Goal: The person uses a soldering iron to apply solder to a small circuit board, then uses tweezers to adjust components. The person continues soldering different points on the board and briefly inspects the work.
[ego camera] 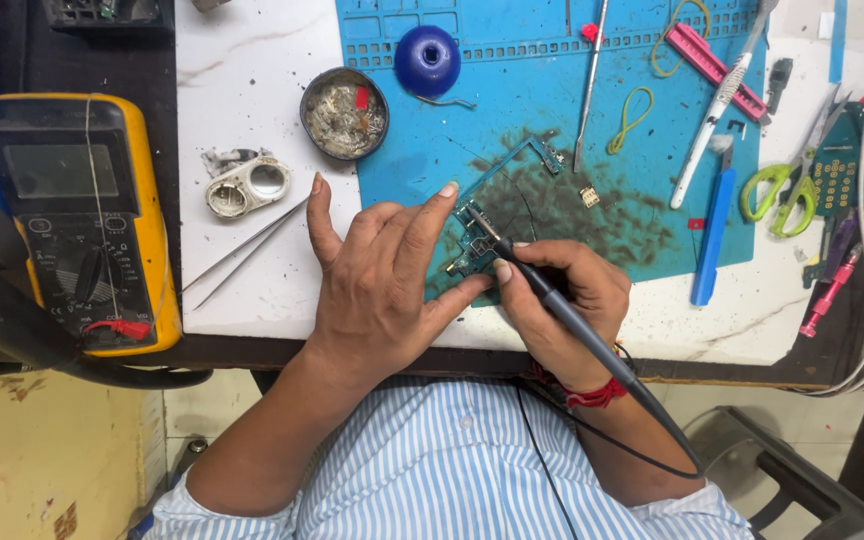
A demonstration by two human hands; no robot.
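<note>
My left hand (377,285) rests on a small teal circuit board (474,240), pinning it with thumb and fingertips on the blue work mat (542,120). My right hand (562,300) grips a black soldering iron (552,300) like a pen. Its metal tip touches the board near the middle. The iron's black cord runs back over my right wrist, which wears a red thread band. Part of the board lies hidden under my left fingers.
Tweezers (247,250) lie left of my left hand, near a small white camera housing (245,187). A yellow multimeter (82,220) stands far left. A round tin (344,113), blue dome (427,58), blue tool (714,225) and green scissors (780,190) lie around.
</note>
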